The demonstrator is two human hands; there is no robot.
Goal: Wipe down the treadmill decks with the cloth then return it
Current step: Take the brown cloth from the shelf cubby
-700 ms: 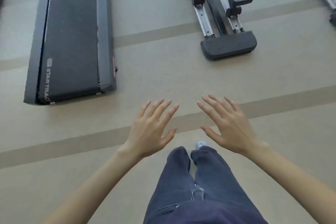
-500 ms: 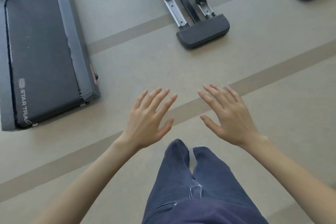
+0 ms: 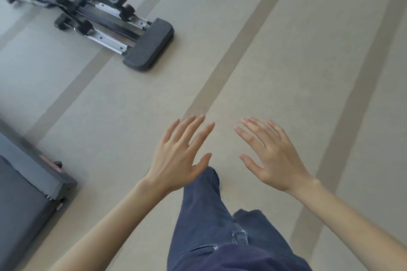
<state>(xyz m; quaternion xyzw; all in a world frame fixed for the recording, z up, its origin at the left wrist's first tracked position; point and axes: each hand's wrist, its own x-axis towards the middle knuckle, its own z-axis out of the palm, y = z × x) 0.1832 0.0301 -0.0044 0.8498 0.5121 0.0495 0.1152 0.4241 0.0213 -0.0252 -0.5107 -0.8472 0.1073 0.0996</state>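
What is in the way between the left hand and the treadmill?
Nothing visible. Only bare floor lies between the left hand and the treadmill corner at lower left. The exercise machine stands farther off, up the floor. No cloth is in view.

Treadmill (image 3: 22, 204) cut off at left edge, elliptical trainer (image 3: 101, 15) blurred and cropped top-left

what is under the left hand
Under the left hand: beige floor and the front of a blue trouser leg. It holds nothing. The floor patch right beneath the hand is covered.
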